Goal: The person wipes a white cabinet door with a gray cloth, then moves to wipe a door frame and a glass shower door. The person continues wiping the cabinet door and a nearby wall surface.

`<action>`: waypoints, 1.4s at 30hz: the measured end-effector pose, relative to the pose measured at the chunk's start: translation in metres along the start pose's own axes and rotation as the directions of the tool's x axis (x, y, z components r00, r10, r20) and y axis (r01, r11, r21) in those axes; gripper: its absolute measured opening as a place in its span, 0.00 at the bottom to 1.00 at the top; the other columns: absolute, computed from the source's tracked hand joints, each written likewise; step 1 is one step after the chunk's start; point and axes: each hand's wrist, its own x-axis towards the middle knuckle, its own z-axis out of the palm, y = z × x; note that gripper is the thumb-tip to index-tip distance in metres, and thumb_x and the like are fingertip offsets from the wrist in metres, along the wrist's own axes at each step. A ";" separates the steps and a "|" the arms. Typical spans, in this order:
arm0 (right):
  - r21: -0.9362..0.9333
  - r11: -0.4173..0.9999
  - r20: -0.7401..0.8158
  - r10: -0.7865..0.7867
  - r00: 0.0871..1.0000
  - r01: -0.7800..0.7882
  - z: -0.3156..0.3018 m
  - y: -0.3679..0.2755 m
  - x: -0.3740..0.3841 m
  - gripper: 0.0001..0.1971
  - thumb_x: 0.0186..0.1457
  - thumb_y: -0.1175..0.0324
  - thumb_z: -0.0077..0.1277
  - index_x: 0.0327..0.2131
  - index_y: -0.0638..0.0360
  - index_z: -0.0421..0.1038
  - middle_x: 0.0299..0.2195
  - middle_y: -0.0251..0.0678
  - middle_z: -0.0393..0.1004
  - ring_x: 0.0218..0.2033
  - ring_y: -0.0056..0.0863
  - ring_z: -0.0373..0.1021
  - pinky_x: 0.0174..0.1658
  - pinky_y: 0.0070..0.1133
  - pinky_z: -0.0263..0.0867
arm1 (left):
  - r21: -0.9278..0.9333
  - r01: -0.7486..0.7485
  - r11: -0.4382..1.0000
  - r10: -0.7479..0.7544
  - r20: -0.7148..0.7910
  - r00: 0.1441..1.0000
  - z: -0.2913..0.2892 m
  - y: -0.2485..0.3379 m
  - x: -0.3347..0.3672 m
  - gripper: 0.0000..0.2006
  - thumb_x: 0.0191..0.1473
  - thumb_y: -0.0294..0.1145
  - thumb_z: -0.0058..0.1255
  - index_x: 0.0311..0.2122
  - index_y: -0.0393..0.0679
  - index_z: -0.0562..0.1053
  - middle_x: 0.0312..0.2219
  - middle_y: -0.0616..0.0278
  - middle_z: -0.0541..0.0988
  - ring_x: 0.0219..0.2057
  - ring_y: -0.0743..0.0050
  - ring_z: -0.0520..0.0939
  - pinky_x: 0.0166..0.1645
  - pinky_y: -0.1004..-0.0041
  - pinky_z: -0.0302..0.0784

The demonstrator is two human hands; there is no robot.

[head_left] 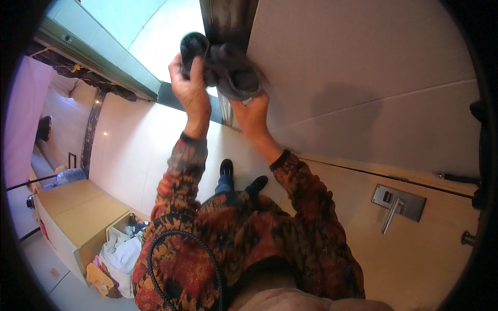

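Observation:
Both my hands are raised in front of me, holding a dark grey, soft-looking fabric bundle [236,78] with rounded, rim-like folds. It is blurred, and I cannot make out its kind. My left hand [191,93] grips its left part, a round black end [194,45], with the thumb pressed on the near side. Under the lower right part, my right hand [252,111] is closed, its fingers mostly hidden behind the fabric. The bundle hangs in the air before a dark door-frame post [228,20].
A wooden door with a metal lever handle [392,211] is at the right, below a grey wall panel [363,57]. At the lower left, an open drawer [111,230] with clothes juts from a wooden cabinet [78,205]. My shoes [226,167] stand on pale floor tiles [140,140].

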 end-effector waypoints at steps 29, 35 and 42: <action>0.158 0.969 -0.401 -0.111 0.909 0.188 -0.094 -0.088 0.047 0.21 0.44 0.72 0.57 0.44 0.63 0.64 0.42 0.40 0.68 0.43 0.28 0.67 0.46 0.24 0.64 | 0.116 -0.888 0.446 0.797 0.400 0.453 0.084 0.087 0.008 0.19 0.40 0.24 0.56 0.41 0.38 0.69 0.41 0.52 0.68 0.38 0.64 0.75 0.39 0.75 0.73; -0.138 0.989 -0.403 -0.113 0.908 0.062 -0.093 -0.006 -0.008 0.22 0.40 0.74 0.59 0.41 0.63 0.64 0.44 0.44 0.65 0.46 0.32 0.64 0.48 0.29 0.59 | 0.248 -0.820 0.516 0.665 0.488 0.566 0.076 0.021 -0.025 0.12 0.35 0.20 0.55 0.30 0.38 0.70 0.34 0.53 0.70 0.31 0.62 0.76 0.32 0.72 0.73; 0.355 0.593 -0.204 0.804 0.559 -0.723 -0.102 0.033 -0.083 0.05 0.50 0.75 0.45 0.32 0.64 0.68 0.24 0.35 0.69 0.23 0.26 0.66 0.27 0.23 0.62 | 0.590 -0.525 0.614 -0.047 0.691 0.721 0.005 -0.070 -0.095 0.11 0.37 0.19 0.51 0.30 0.41 0.68 0.32 0.54 0.69 0.27 0.50 0.74 0.27 0.66 0.71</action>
